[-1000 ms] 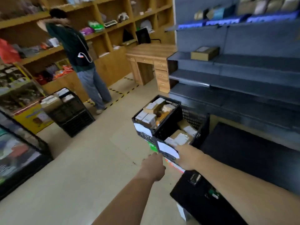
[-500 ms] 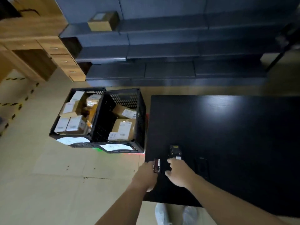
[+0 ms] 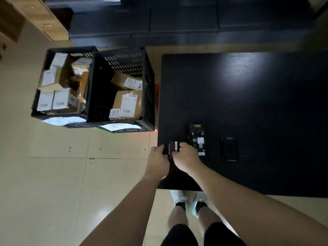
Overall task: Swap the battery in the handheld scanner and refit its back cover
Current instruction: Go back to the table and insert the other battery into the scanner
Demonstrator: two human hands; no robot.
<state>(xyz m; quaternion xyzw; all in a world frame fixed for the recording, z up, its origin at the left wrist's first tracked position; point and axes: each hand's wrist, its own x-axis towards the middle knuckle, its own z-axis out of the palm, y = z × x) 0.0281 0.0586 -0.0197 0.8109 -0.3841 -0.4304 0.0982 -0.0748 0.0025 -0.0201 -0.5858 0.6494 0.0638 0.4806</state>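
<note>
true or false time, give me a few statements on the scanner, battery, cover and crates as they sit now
1. Both hands, left hand and right hand, are on the battery. True.
2. The scanner lies on the floor. False: it lies on the black table.
3. The back cover is fitted on the scanner. False: it lies apart, right of it.
4. Two black crates beside the table hold boxes. True.
5. The battery sits left of the scanner. True.

The right hand [image 3: 186, 158] now joins the left hand [image 3: 158, 161] on the battery [image 3: 173, 149], beside the scanner [image 3: 197, 140].
</note>
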